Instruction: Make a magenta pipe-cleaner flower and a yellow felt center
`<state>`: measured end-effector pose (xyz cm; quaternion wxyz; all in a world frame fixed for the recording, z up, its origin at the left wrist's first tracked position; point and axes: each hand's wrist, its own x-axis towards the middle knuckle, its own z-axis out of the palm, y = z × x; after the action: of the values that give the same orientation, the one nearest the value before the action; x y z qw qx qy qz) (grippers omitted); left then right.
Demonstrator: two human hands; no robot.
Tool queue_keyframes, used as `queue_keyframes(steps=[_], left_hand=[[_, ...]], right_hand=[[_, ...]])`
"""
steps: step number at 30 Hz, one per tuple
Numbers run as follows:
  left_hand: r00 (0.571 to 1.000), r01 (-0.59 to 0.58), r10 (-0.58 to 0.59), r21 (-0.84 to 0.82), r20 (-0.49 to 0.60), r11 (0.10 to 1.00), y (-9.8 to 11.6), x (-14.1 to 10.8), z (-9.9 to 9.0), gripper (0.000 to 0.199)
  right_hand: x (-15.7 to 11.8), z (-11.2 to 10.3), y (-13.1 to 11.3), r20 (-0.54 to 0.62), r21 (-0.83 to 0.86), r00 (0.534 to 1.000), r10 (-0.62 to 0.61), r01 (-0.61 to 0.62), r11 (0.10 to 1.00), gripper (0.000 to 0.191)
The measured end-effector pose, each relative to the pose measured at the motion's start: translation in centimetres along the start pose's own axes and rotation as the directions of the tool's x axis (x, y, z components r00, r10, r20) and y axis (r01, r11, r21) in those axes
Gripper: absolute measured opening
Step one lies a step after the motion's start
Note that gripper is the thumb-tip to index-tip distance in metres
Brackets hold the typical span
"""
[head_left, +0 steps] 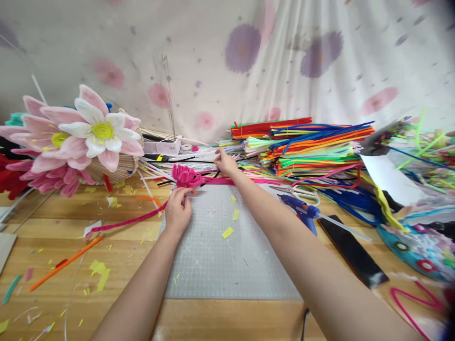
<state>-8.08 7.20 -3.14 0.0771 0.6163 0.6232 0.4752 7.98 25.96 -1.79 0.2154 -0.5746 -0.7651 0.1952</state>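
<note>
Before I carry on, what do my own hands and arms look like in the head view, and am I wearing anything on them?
Your left hand and right hand are bare: no gloves, rings, watches or bracelets show. No sleeve covers either forearm in view. Fingernail details are too small to tell.

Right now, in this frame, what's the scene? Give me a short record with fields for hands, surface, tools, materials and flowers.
left hand: at the near edge of the magenta looped piece; grip unclear
right hand: reaching over thin pale strands beyond the mat
surface: gray cutting mat with yellow scraps
tools: scissors, blue glue gun
materials: multicolored stem bundles at the back
flowers: pink and white blooms, left side
</note>
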Motion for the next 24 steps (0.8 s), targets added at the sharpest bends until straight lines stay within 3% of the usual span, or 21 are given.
queue_keyframes(steps=[9,13,16,18,20,24], left_hand=[[1.0,-0.014,0.014,0.007,0.004,1.0,0.0,0.0,0.0,0.025],[1.0,-0.016,0.016,0.001,0.005,1.0,-0.2,-0.1,0.0,0.025],[1.0,-0.015,0.015,0.004,0.0,1.0,-0.3,-0.1,0.0,0.025],[1.0,-0.012,0.012,0.009,-0.005,1.0,-0.3,-0.1,0.1,0.025],[1.0,-0.01,0.01,0.016,-0.01,1.0,-0.3,0.0,0.1,0.025],[1.0,-0.019,0.019,0.033,-0.024,0.999,-0.3,0.0,0.1,0.025]], right_hand=[[0.6,0.8,-1.0,-0.04,0.016,0.998,0.043,-0.043,0.999,0.038],[1.0,0.8,-0.3,-0.064,0.253,0.995,0.075,-0.057,0.966,0.033],[0.9,0.2,0.5,-0.028,0.492,0.998,0.06,-0.038,0.87,0.029],[0.9,-0.4,0.9,-0.016,0.547,0.999,0.046,-0.029,0.837,0.026],[1.0,-0.9,1.0,-0.047,0.488,0.998,0.044,-0.015,0.872,0.02],[2.0,-1.1,0.5,-0.102,0.203,0.995,-0.014,0.034,0.978,0.02]])
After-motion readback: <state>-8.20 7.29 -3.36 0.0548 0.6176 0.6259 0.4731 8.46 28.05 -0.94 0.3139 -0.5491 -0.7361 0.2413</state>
